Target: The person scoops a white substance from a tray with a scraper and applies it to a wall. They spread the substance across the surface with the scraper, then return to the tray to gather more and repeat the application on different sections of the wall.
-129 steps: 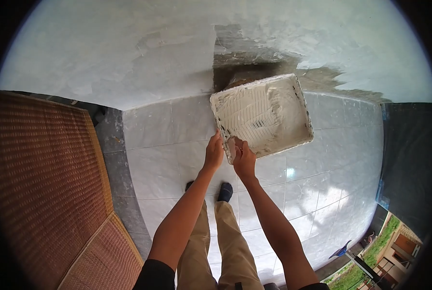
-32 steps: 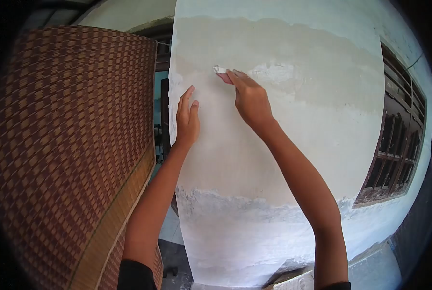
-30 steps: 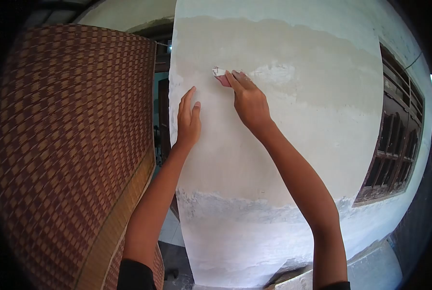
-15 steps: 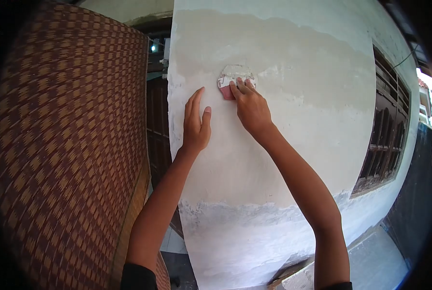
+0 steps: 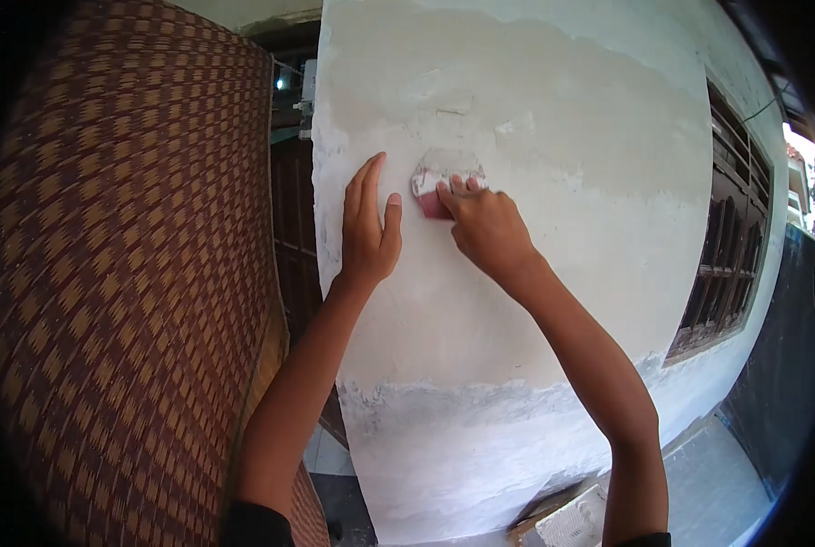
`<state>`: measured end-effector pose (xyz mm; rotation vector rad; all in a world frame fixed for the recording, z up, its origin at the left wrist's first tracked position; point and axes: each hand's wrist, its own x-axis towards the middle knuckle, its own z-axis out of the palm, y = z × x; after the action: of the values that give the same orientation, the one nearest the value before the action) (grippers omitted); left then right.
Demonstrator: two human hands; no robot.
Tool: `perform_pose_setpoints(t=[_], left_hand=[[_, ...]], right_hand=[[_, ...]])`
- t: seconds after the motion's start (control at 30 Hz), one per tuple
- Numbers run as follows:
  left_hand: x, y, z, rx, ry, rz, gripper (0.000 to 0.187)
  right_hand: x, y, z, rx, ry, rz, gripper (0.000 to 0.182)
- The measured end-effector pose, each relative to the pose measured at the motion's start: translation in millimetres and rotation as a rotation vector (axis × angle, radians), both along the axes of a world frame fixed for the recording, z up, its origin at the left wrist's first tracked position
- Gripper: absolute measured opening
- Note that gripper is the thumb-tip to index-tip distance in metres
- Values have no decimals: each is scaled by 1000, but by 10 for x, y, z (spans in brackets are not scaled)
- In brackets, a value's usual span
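A: A pale plastered wall [image 5: 508, 292] fills most of your view, beige over its middle and whiter along its lower part. Left of the wall hangs a brown-and-tan woven mat [image 5: 134, 255]; at the wall's right end is a dark wooden barred window [image 5: 722, 237].

B: And your 2 hands?

A: Your right hand [image 5: 494, 230] is closed around a broad scraper with a pinkish-red grip and a pale, smeared blade [image 5: 440, 182]. That scraper sits at the wall's upper left part, blade upward, apparently laid against the wall.

B: Your left hand [image 5: 368, 226]?

A: It grasps nothing. Your fingers point up and your thumb stands apart, near the wall's left edge. Whether your palm touches the wall, I cannot tell.

B: Anything lower?

A: At the wall's foot, 1 off-white, rough-faced tray [image 5: 570, 507], partly hidden by your right forearm.
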<state>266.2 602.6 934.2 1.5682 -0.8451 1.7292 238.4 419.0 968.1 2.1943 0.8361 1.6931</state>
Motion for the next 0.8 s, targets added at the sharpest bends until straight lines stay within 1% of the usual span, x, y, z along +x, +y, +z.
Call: perform_pose_setpoints(t=[0.07,0.1,0.17,0.2,0.27,0.3,0.37,0.4,0.43,0.5,0.57,0.63,0.67,0.7,0.77,0.8], left_hand=[[3,22,30,37,-39,47,48],[15,32,61,31,-44,44,48],[44,35,96,35,-84,98,49],[60,22,107,32,-87,95,49],[78,-1,108,45,-129,211,52],[82,-11,109,44,-129,210,52],[93,-35,104,47,-127,361,54],[87,-45,104,45,-129,361,54],[83,-50,95,55,-110,405,54],[81,-49,86,65,-85,452,55],[93,-43,76,72,-72,501,57],[94,-53,69,71,-56,531,57],[95,-53,76,74,-46,559,58],[98,-49,73,71,-43,562,58],[100,-42,78,79,-36,579,58],[102,-42,81,77,-34,582,58]], right_hand=[[-92,-99,-107,20,20,151,38],[-135,-123,-116,14,15,148,38],[-209,-178,-124,81,-55,286,37],[-223,-158,-106,77,-58,283,37],[-238,-67,-94,116,-202,368,30],[-238,-71,-44,115,-202,367,30],[-211,-80,159,182,-107,411,25],[-177,-99,275,198,-115,496,14],[-160,-119,378,195,-116,495,14],[-122,-171,571,437,31,573,9],[2,-316,823,543,18,692,20],[-21,-405,1025,662,108,594,29],[20,-466,1130,642,120,536,36],[13,-462,1190,640,124,538,36],[8,-465,1316,556,207,528,38],[40,-486,1415,488,224,442,40]])
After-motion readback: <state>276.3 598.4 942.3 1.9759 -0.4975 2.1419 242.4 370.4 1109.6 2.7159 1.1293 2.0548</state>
